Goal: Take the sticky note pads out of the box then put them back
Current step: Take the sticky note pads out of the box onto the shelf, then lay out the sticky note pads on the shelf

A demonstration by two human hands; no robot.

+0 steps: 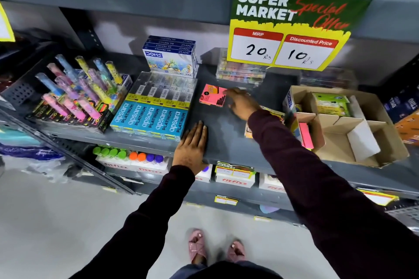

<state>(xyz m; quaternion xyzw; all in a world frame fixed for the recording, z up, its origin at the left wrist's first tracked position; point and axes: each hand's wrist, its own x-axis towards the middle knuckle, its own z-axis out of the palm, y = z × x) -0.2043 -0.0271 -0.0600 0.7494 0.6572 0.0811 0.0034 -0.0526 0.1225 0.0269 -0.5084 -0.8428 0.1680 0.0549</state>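
Note:
A pink sticky note pad (212, 95) lies on the grey shelf (226, 133), left of the cardboard box (353, 142). My right hand (242, 103) reaches over the shelf and its fingertips touch the pad's right edge; whether it grips the pad I cannot tell. Another pink pad (306, 135) stands on edge in the box's near-left compartment. Green packs (331, 101) lie in the box's far compartment. My left hand (192, 145) rests flat on the shelf's front edge, fingers together, holding nothing.
Blue pencil packs (150, 120) lie left of the pad, with stacked crayon boxes (170, 59) behind them. A rack of coloured pens (77, 90) fills the far left. A yellow price sign (288, 31) hangs from the upper shelf. Clear cases (240, 72) sit behind the pad.

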